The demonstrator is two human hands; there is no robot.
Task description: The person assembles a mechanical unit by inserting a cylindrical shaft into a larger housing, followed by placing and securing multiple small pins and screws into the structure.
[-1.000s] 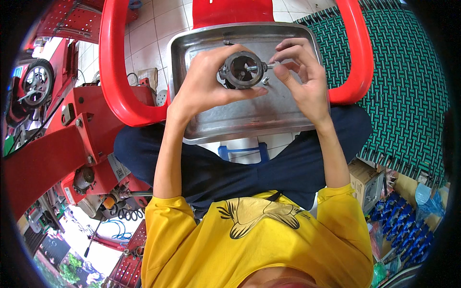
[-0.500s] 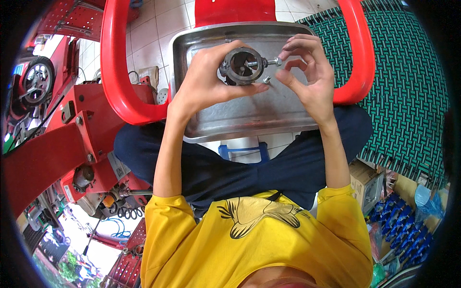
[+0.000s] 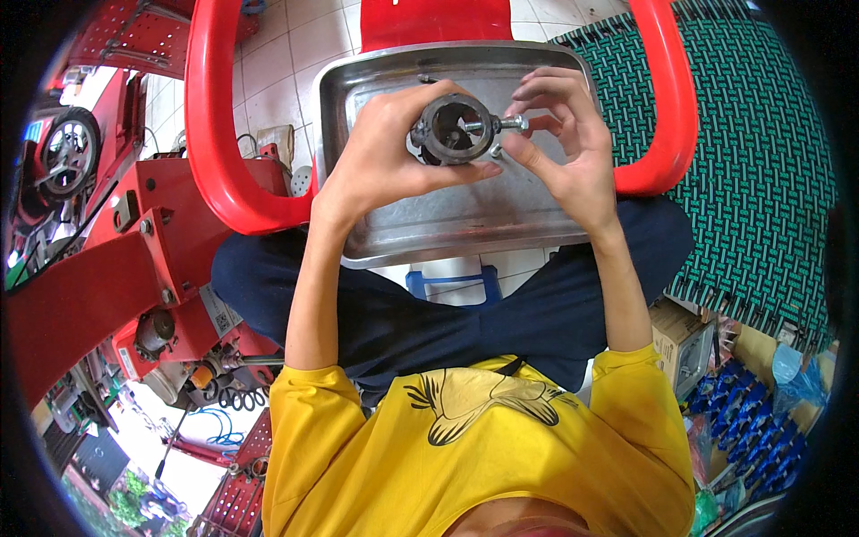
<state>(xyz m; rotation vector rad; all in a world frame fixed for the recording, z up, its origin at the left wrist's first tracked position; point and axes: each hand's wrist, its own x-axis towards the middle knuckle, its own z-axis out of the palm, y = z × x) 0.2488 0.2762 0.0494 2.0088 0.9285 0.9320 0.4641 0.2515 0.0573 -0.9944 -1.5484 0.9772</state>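
Note:
My left hand [image 3: 385, 143] is wrapped around a dark, ring-shaped metal housing [image 3: 457, 154] with a hollow middle, held above a shallow metal tray [image 3: 447, 224]. A silver bolt [image 3: 510, 123] passes through the housing's right side, its head pointing to the right and its shank showing inside the ring. Around the bolt head, my right hand [image 3: 573, 134] has its thumb and curved fingers apart; the thumb tip is close below the head, and whether it touches I cannot tell. Just beneath, a second small bolt [image 3: 496, 151] shows, partly hidden by the housing.
Under the tray stands a red plastic chair [image 3: 662, 134] with arms on both sides. Red metal machinery [image 3: 192, 206] is on the left, near a wheel [image 3: 70, 152]. A green woven mat [image 3: 752, 161] spreads to the right, with a cardboard box [image 3: 676, 340] below it.
My right hand has shifted slightly left, bringing the thumb closer to the bolt head. The housing and its bolt have tilted and dipped a little in my left hand.

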